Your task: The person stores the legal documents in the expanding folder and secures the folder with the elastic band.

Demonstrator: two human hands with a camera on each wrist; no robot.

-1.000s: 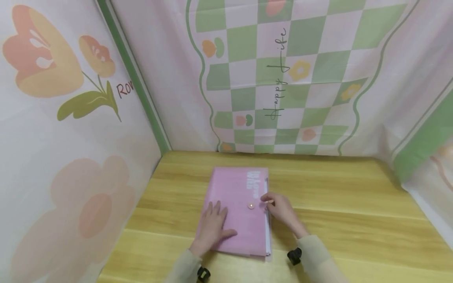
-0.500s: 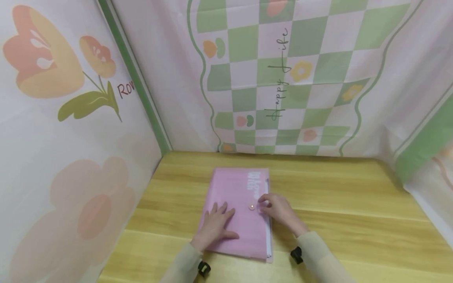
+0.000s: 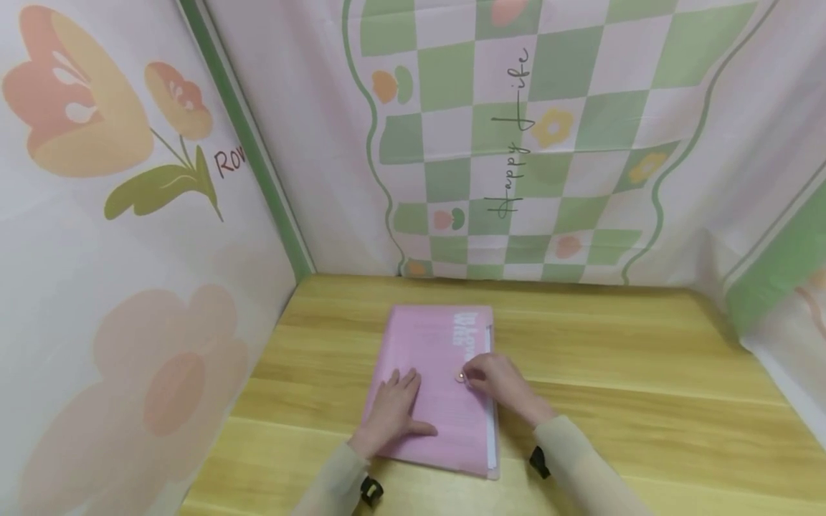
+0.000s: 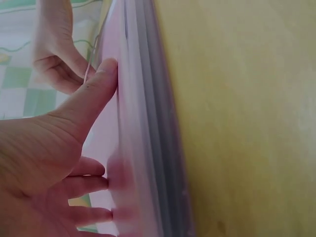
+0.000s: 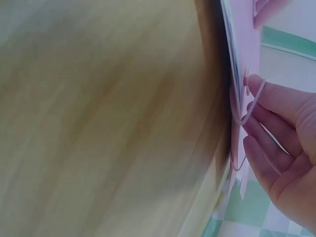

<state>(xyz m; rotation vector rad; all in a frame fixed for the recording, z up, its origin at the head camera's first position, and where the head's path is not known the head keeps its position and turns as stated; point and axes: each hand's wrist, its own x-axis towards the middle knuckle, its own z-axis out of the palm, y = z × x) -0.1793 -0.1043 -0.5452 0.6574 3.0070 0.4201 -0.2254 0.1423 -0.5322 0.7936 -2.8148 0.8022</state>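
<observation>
A pink document folder (image 3: 445, 423) lies on the table with white lettering on its cover and white sheets showing along its right edge. My left hand (image 3: 390, 412) rests on the cover, fingers spread and thumb out to the side. By the round button (image 3: 459, 376) near the folder's right side, my right hand (image 3: 506, 383) pinches a thin pink elastic cord (image 5: 253, 106). In the right wrist view the cord runs from the fingers round the folder's edge, with a fingertip right at the button. The left wrist view shows the folder's layered side (image 4: 148, 118).
A wood-grain table (image 3: 645, 380) extends to both sides of the folder. Behind it hangs a green-and-white checked cloth (image 3: 445, 79), and a flowered cloth (image 3: 84, 251) stands along the left. Each wrist carries a black strap (image 3: 372, 491).
My right hand has moved left from the folder's edge to the button, drawing the cord over the cover. The left hand has slid slightly to the right and stays on the folder.
</observation>
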